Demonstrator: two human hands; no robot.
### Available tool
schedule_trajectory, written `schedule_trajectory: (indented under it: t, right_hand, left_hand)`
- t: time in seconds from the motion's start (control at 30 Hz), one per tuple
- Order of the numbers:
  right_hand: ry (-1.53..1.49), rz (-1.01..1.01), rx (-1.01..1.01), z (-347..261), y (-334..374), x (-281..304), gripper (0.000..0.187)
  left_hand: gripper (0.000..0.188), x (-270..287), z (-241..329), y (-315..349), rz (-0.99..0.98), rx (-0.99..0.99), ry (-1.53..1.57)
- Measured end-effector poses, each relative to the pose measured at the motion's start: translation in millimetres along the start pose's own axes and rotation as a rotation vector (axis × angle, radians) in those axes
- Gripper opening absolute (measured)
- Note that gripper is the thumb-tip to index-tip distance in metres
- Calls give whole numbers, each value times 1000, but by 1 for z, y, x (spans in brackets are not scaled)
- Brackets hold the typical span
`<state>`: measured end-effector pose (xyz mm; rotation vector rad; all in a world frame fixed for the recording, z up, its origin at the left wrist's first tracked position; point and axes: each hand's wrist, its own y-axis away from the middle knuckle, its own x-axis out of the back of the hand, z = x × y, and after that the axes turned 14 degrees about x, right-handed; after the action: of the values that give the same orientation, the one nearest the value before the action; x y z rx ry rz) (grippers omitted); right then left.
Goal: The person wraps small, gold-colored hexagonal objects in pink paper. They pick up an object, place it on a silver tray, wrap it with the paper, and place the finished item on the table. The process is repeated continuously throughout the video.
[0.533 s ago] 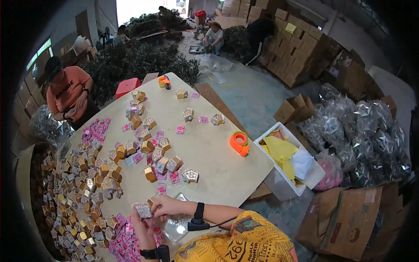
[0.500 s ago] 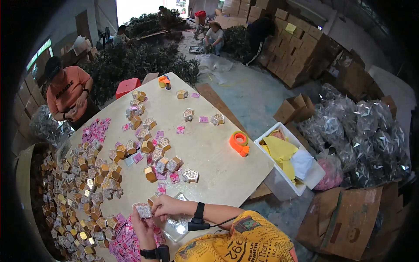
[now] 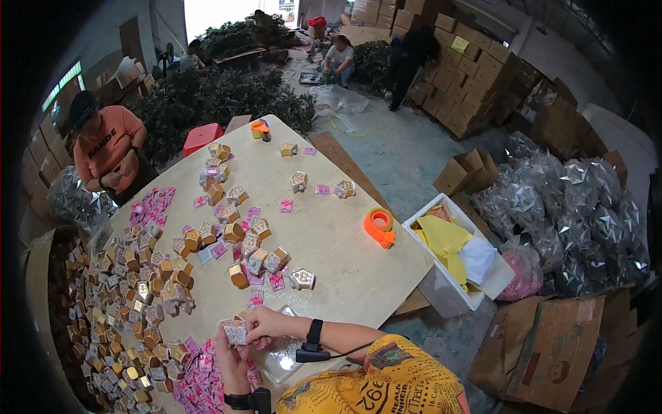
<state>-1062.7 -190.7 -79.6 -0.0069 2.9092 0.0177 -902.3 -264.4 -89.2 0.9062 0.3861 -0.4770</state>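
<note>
Near the table's front edge, my left hand (image 3: 231,362) holds a small glittery silver box (image 3: 236,332) upright between thumb and fingers. My right hand (image 3: 267,326) is closed in a pinch at the box's right side; whatever is between its fingertips is too small to make out. Beneath my right wrist lies a clear, shiny plastic tray (image 3: 284,366). A heap of pink printed packets (image 3: 196,379) spreads by my left forearm. Several gold and silver faceted boxes (image 3: 276,260) stand beyond my hands, with pink packets among them.
A large pile of gold and silver boxes (image 3: 131,317) covers the table's left side. An orange tape dispenser (image 3: 378,228) sits at right, beside a white bin (image 3: 452,297). Clear bags of silver stars (image 3: 572,214) and cartons (image 3: 552,352) lie farther right. A person in orange (image 3: 110,148) stands far left.
My hands and the glittery box have shifted slightly to the right, and the box now faces more upright. In the background, a person in dark clothes has moved beside the stacked cartons.
</note>
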Motion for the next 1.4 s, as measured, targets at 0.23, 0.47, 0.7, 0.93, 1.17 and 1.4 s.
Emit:
schedule_trajectory:
  t: [0.23, 0.47, 0.7, 0.93, 1.17, 1.4]
  right_hand:
    - [93, 32, 43, 16, -6, 1, 18]
    - [879, 414, 338, 10, -24, 65, 17]
    - [1286, 462, 387, 14, -13, 92, 14]
    - [1359, -329, 108, 105, 40, 33, 10]
    - [1324, -369, 108, 135, 47, 24, 8]
    - [1299, -395, 55, 147, 48, 21, 11]
  left_hand:
    - [31, -2, -4, -3, 55, 56, -15]
    - [46, 53, 15, -23, 419, -313, -1011]
    - [49, 119, 29, -21, 957, -489, -1745]
    - [31, 189, 11, -31, 860, -514, -1787]
    - [23, 196, 15, -33, 835, -538, -1647]
    - [24, 159, 24, -7, 870, -550, -1510]
